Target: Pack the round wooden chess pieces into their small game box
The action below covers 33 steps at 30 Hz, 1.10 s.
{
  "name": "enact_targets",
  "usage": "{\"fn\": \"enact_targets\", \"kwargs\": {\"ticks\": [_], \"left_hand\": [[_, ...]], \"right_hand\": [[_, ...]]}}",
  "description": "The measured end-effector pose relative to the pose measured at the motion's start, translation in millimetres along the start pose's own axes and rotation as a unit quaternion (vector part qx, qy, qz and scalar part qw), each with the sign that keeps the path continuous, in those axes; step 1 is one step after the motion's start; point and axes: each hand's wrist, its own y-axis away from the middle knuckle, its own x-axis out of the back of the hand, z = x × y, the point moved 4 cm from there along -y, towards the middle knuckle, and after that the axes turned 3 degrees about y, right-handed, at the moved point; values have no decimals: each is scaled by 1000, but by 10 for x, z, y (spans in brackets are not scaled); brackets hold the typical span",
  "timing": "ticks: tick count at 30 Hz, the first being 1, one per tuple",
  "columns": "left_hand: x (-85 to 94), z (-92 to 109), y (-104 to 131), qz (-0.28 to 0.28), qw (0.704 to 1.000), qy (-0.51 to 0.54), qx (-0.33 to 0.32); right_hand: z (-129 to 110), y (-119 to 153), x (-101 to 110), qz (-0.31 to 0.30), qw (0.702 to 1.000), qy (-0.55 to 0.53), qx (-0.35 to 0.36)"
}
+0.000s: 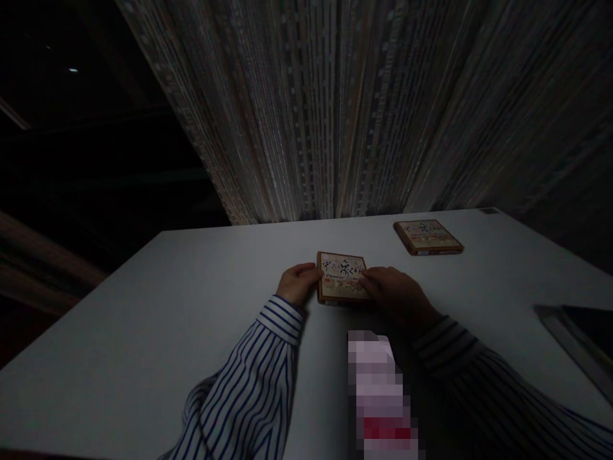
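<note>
Between my two hands is a flat square Chinese chess box (342,287), brown-edged with a printed beige lid. My left hand (297,283) grips its left edge, thumb and fingers closed on the side. The right hand (400,295) pinches the box's right edge, its fingers partly over the lid. Whether the box rests on the table or is slightly raised, I cannot tell. A second box of the same look (428,237) lies flat on the table, farther back and to the right, apart from my hands.
The white table (191,306) reaches back to a striped string curtain (325,115). A pixelated, lit phone-like object (383,396) is near me at the lower middle. Dark flat items (582,338) lie at the right edge. A small dark patch (488,211) marks the far right corner.
</note>
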Motion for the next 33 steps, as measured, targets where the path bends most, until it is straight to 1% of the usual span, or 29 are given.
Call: {"fn": "enact_targets", "kwargs": {"ticks": [10,14,17,22,28,33], "left_hand": [[18,-78,-77,-16,1000,14,14],[7,-93,-73,-38,999,8,36],[9,-93,-67,-37,999,2,40],[-38,-96,-49,-75,995,-6,59],[-34,-89,-36,-58,995,-27,73],[-7,-112,-61,-77,994,-31,72]], "right_hand": [[-9,-7,18,-7,1000,-4,2],[-11,-14,17,-15,1000,-1,-2],[-15,-18,23,-16,1000,-4,-5],[-20,-18,28,-21,1000,-7,-2],[-14,-12,30,-14,1000,-3,-1],[1,-11,-2,-2,1000,-26,1]]}}
